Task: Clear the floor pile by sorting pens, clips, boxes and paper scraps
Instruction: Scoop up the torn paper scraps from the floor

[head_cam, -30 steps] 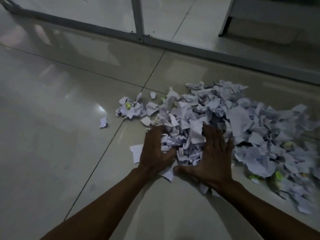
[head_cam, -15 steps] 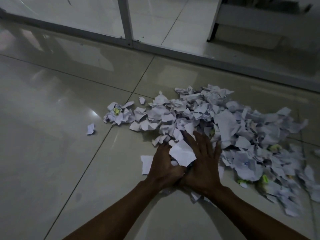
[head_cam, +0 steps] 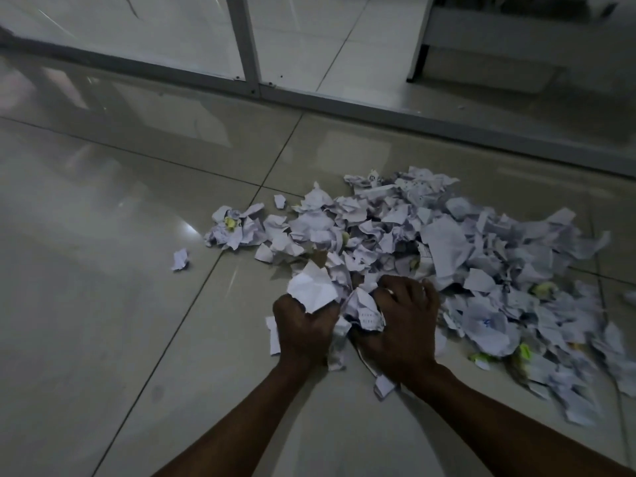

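we see both hands at the near-left edge of the heap of crumpled white paper scraps (head_cam: 447,256), which lies on the glossy pale tiled floor (head_cam: 103,304) and spreads from scene centre toward the right. the left hand (head_cam: 304,330) has its fingers curled round a creased white sheet of paper (head_cam: 311,285) that sticks up above the knuckles. the right hand (head_cam: 402,325) is just right of it, fingers bent down and closed on a crumpled white wad with faint print (head_cam: 364,311); the two hands nearly touch, with paper between them. a few flat white pieces lie under and beside the wrists.

small yellow-green bits (head_cam: 523,351) show among the scraps on the right side of the heap, and another inside a small cluster of crumpled paper (head_cam: 234,227) at the heap's left end. one lone white scrap (head_cam: 180,259) sits apart on the floor, left of that cluster.

we cannot make out pens, clips or boxes in this dim light. at the far side runs a grey metal frame with glass panels (head_cam: 247,46).
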